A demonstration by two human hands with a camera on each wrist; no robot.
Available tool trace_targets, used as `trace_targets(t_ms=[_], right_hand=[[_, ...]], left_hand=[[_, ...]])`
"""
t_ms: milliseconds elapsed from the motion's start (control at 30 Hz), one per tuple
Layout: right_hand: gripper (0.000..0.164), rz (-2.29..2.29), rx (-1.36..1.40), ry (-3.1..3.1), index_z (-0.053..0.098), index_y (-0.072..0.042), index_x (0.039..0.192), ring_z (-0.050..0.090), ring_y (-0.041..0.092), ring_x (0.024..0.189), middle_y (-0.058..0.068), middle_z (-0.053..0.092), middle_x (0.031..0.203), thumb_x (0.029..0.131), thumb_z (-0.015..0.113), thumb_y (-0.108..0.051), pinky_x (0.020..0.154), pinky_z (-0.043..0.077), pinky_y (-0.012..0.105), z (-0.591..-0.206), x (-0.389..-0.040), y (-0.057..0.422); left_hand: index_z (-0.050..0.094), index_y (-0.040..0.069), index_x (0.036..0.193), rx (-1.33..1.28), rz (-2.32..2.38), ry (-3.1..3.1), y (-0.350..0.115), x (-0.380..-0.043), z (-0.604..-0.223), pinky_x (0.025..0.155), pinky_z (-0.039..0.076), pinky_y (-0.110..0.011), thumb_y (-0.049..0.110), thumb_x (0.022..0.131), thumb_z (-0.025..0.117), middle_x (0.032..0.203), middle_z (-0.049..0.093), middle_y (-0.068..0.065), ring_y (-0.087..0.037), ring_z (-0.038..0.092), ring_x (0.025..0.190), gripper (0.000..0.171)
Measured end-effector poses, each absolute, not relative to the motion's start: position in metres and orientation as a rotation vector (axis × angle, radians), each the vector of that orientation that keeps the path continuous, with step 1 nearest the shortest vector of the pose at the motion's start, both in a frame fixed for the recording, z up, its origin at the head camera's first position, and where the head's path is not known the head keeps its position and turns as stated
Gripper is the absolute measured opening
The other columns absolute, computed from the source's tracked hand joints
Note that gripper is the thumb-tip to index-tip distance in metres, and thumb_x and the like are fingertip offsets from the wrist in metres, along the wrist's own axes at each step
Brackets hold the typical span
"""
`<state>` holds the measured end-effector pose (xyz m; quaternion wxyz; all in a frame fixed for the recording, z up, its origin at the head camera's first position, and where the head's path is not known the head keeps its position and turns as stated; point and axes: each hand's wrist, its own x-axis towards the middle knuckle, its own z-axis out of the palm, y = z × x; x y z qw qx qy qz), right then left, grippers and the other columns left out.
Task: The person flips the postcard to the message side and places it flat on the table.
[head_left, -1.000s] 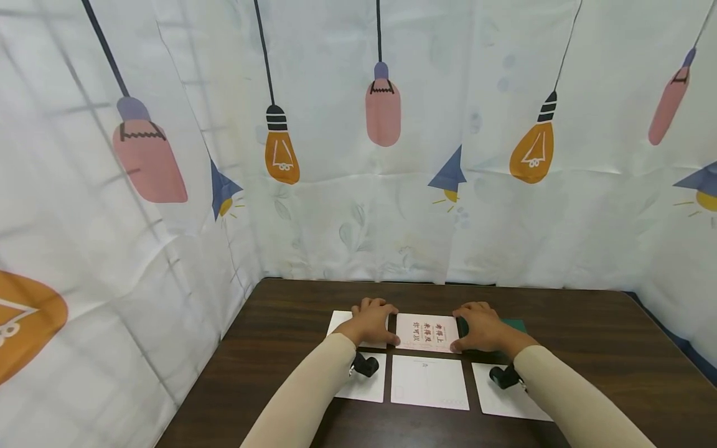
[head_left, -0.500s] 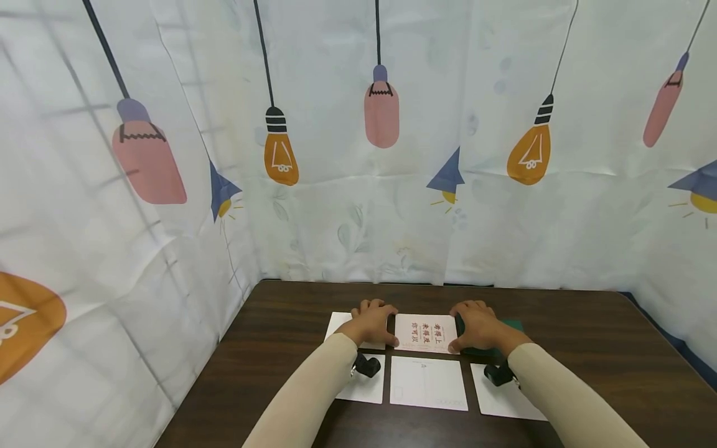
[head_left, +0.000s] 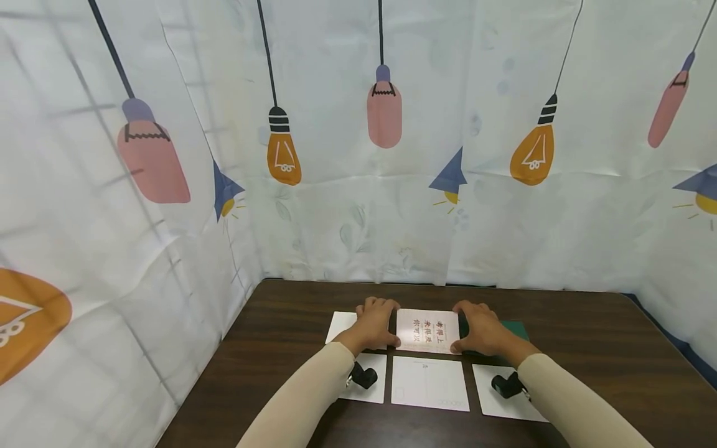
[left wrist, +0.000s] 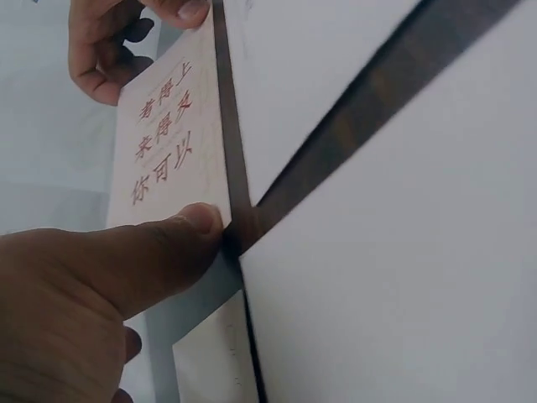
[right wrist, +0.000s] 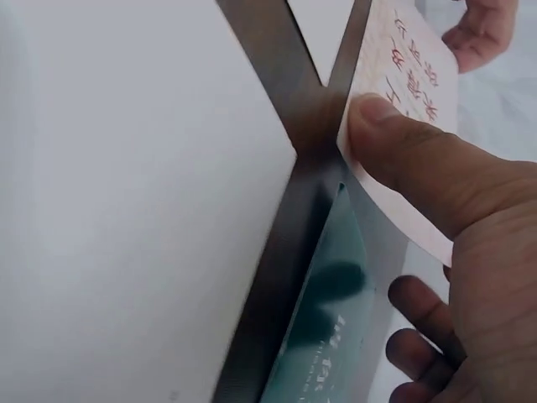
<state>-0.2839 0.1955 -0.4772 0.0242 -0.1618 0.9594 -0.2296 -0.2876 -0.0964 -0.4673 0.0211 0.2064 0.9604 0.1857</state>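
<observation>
A pale pink postcard (head_left: 428,333) with red Chinese characters lies between my hands in the middle of the far row. My left hand (head_left: 370,326) pinches its left side, and in the left wrist view the thumb (left wrist: 197,220) presses near a corner. On the opposite side my right hand (head_left: 480,330) grips the card, thumb on top near the corner. In the right wrist view the postcard (right wrist: 401,71) bends slightly and its edge stands off the table. Fingers beneath the card are mostly hidden.
A white card (head_left: 342,322) lies partly under the left hand, a green card (head_left: 514,328) beyond the right. The near row holds white cards, the middle one (head_left: 429,382) in full view. Dark wood table (head_left: 235,373); printed curtain (head_left: 347,205) behind.
The far edge of the pink postcard has risen slightly, both hands staying at its sides. The other cards keep their places; the head view shifts a little.
</observation>
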Motion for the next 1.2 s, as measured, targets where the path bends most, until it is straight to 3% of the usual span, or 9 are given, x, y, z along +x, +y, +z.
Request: trace_targets(t_ms=[200,333,500,667,867,933,1200], right_hand=[[0.087,-0.835,-0.483,2.943,0.049,-0.005,0.137,0.052,0.032,0.109,0.005,0.059,0.111,0.070,0.097,-0.033,0.088,0.047,0.054,-0.475,-0.279,0.196],[0.079,-0.895,-0.504,2.928,0.048,-0.003,0.137,0.054,0.022,0.094,0.003,0.058,0.102,0.076,0.093,-0.025,0.083,0.048,0.045,-0.475,-0.277,0.196],[0.063,-0.981,-0.548,2.887,0.045,-0.003,0.137,0.056,0.016,0.079,-0.001,0.061,0.093,0.088,0.082,-0.016,0.072,0.048,0.038,-0.475,-0.275,0.199],[0.054,-1.059,-0.555,2.858,0.044,-0.004,0.138,0.061,0.014,0.078,-0.001,0.067,0.094,0.095,0.075,-0.011,0.070,0.051,0.038,-0.474,-0.272,0.203],[0.055,-1.098,-0.529,2.823,0.043,-0.005,0.140,0.064,0.013,0.084,-0.001,0.069,0.095,0.095,0.074,-0.012,0.076,0.053,0.040,-0.471,-0.272,0.204],[0.057,-1.111,-0.544,2.804,0.042,-0.004,0.141,0.064,0.014,0.084,-0.001,0.069,0.095,0.096,0.074,-0.014,0.075,0.053,0.041,-0.469,-0.272,0.205],[0.059,-1.170,-0.521,2.749,0.040,-0.001,0.144,0.066,0.016,0.090,-0.002,0.072,0.096,0.097,0.072,-0.016,0.081,0.052,0.044,-0.463,-0.269,0.205]], left_hand=[[0.054,0.015,0.141,0.641,0.674,2.997,-0.095,-0.284,-0.469,0.096,0.031,-0.043,0.030,0.076,0.094,0.119,0.064,0.004,-0.026,0.043,0.124,0.078],[0.052,0.014,0.141,0.639,0.776,2.981,-0.096,-0.281,-0.469,0.092,0.034,-0.039,0.024,0.078,0.092,0.099,0.062,0.010,-0.020,0.048,0.110,0.075],[0.050,0.013,0.140,0.674,0.888,2.939,-0.098,-0.278,-0.472,0.101,0.035,-0.044,0.019,0.087,0.084,0.085,0.063,0.015,-0.017,0.054,0.100,0.064],[0.048,0.016,0.144,0.657,1.015,2.871,-0.101,-0.277,-0.472,0.109,0.032,-0.052,0.016,0.092,0.078,0.085,0.064,0.017,-0.014,0.060,0.095,0.061],[0.043,0.018,0.147,0.592,1.106,2.775,-0.105,-0.276,-0.468,0.084,0.051,-0.042,0.016,0.094,0.076,0.087,0.066,0.012,-0.009,0.062,0.077,0.063],[0.042,0.017,0.147,0.576,1.121,2.757,-0.107,-0.276,-0.468,0.079,0.051,-0.038,0.016,0.094,0.076,0.088,0.067,0.011,-0.009,0.064,0.081,0.063],[0.048,0.014,0.140,0.546,1.185,2.708,-0.111,-0.275,-0.466,0.085,0.051,-0.041,0.017,0.096,0.074,0.093,0.072,0.008,-0.014,0.066,0.091,0.051]])
